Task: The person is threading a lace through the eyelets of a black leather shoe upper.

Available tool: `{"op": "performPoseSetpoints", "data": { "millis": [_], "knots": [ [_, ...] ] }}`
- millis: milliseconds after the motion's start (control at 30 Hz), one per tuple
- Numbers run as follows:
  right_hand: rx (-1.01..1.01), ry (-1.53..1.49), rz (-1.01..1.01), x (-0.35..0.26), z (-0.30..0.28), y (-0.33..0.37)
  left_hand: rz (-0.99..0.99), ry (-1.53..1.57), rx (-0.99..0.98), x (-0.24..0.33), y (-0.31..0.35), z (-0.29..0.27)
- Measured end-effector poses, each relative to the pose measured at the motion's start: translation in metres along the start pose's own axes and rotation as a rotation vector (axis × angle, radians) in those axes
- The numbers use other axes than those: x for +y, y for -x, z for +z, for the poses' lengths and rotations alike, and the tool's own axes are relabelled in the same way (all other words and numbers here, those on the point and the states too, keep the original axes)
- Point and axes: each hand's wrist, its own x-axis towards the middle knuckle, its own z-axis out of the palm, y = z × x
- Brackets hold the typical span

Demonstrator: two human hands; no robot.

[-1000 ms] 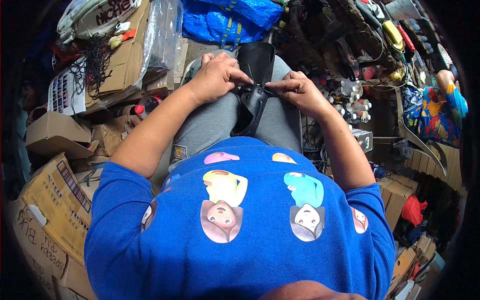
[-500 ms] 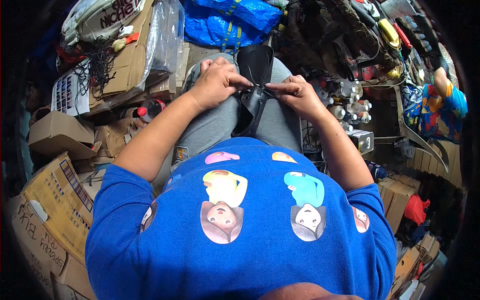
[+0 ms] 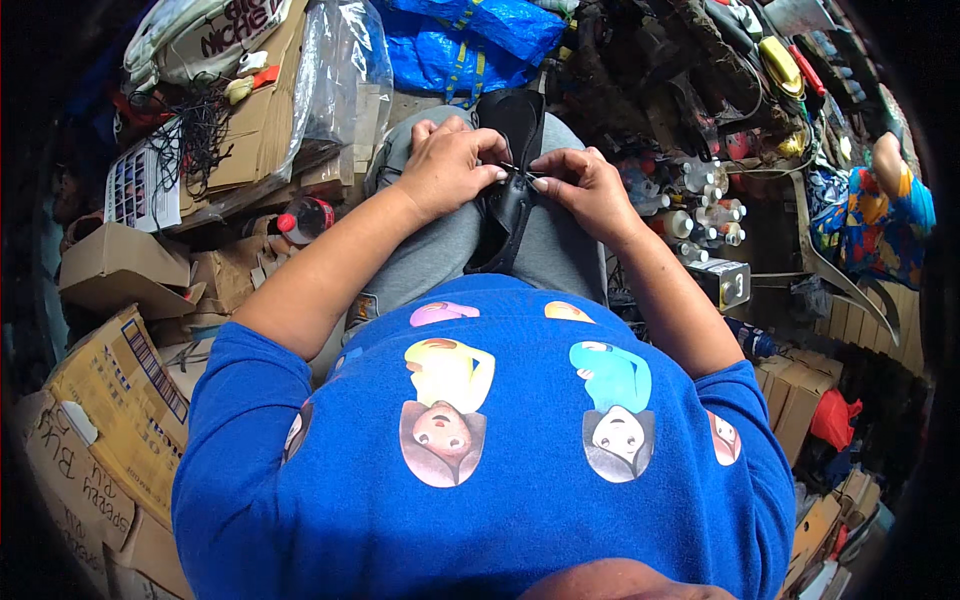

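Note:
A black leather shoe [image 3: 510, 210] lies lengthwise on my lap, between the thighs of my grey trousers. My left hand [image 3: 450, 170] is at the shoe's left side, thumb and index finger pinched together over its middle. Facing it from the right, my right hand [image 3: 590, 195] pinches with thumb and index finger close to the same spot. Between the fingertips runs a thin dark cord [image 3: 517, 168], apparently a lace or thread; its ends are too small to make out. Both hands are nearly touching above the shoe.
Blue plastic bags [image 3: 470, 45] lie beyond my knees. Flattened cardboard [image 3: 265, 120] and a tangle of black cord [image 3: 200, 145] are at the left, near a red-capped bottle [image 3: 305, 220]. Several small bottles [image 3: 700, 210] stand at the right. Another person's arm [image 3: 888, 165] shows at far right.
My fingertips have curled in and drawn closer over the shoe. The right index finger, stretched out before, is now bent against the thumb. The shoe has stayed in place.

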Motion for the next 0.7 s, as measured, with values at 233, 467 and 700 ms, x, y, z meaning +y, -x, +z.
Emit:
{"op": "performPoseSetpoints", "data": {
  "millis": [233,467,700],
  "knots": [
    [-0.047,0.067,0.004,-0.004,-0.002,-0.010,0.105,0.013,0.089,-0.003,-0.007,0.001],
    [-0.126,-0.479,0.219,0.033,-0.017,-0.003,0.101,-0.074,0.113,-0.010,0.012,-0.020],
    [-0.123,-0.180,0.066,0.026,-0.026,0.010,0.077,-0.188,-0.124,0.012,0.002,-0.029]
  ]
}}
